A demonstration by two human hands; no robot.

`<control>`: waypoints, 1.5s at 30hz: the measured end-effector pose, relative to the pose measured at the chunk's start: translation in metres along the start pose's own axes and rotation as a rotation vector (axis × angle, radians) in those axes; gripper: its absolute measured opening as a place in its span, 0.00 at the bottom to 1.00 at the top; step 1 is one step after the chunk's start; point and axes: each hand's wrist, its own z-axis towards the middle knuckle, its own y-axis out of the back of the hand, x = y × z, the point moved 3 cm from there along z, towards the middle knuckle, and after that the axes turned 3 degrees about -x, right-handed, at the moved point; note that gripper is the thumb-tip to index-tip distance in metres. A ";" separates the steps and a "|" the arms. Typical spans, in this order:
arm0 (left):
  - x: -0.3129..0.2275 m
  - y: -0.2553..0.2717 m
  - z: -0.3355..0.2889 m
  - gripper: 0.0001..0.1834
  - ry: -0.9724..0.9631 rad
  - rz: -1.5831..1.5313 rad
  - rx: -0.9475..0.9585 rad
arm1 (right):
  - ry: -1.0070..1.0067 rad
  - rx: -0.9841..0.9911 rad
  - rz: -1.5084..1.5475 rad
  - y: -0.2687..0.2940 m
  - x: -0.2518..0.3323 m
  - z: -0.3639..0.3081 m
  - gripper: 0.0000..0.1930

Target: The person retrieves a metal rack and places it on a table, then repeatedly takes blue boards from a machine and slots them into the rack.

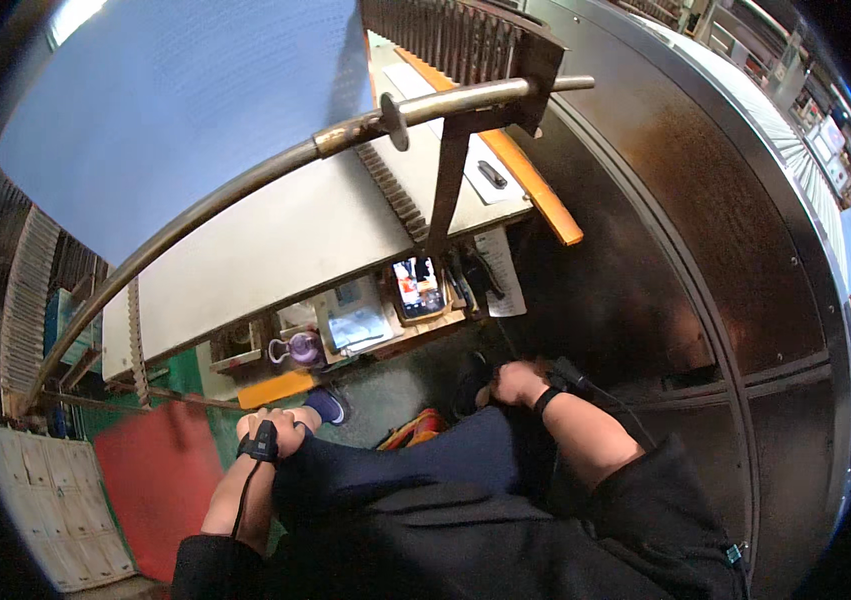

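My left hand is curled closed on my left knee, with a black strapped device on its wrist. Nothing shows between its fingers. My right hand lies closed by my right knee, slightly blurred, with a black band and a cable at the wrist. No held thing shows in it either. Ahead of the hands, a phone with a lit screen stands on a low shelf under the worktable. Left of it are a pale plastic packet and a purple bottle with a loop handle.
A bent metal rail crosses above the white worktable. A large blue sheet stands behind it. Dark metal panels rise at my right. A red board stands at the left, and an orange bar edges the table.
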 end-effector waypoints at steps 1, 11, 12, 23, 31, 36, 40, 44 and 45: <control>0.003 -0.006 -0.004 0.24 0.020 -0.011 0.004 | 0.014 0.059 0.087 0.014 0.004 -0.006 0.21; -0.022 -0.067 0.029 0.09 -0.606 -0.687 -0.651 | 0.215 -0.237 0.294 0.048 0.053 -0.075 0.17; -0.031 -0.057 0.020 0.08 -0.661 -0.770 -0.641 | 0.319 -0.310 0.450 0.054 0.059 -0.085 0.17; -0.079 -0.008 -0.002 0.17 -0.555 -0.473 -0.290 | 0.260 -1.849 0.178 0.345 -0.027 -0.424 0.31; -0.050 -0.022 0.001 0.18 -0.632 -0.525 -0.153 | -0.809 -2.402 -0.709 0.432 -0.159 -0.566 0.36; -0.043 0.057 -0.095 0.18 -0.662 -0.760 -0.322 | -1.107 -2.291 -0.839 0.432 -0.252 -0.580 0.21; -0.019 0.129 -0.135 0.14 -0.939 -0.752 -0.631 | -1.408 -2.005 -0.087 0.425 -0.336 -0.617 0.30; 0.015 0.202 -0.193 0.14 -1.021 -0.577 -0.860 | -1.381 -1.907 -0.351 0.439 -0.371 -0.633 0.32; 0.025 0.222 -0.210 0.12 -1.054 -0.606 -0.901 | -1.272 -1.877 -0.237 0.441 -0.379 -0.632 0.32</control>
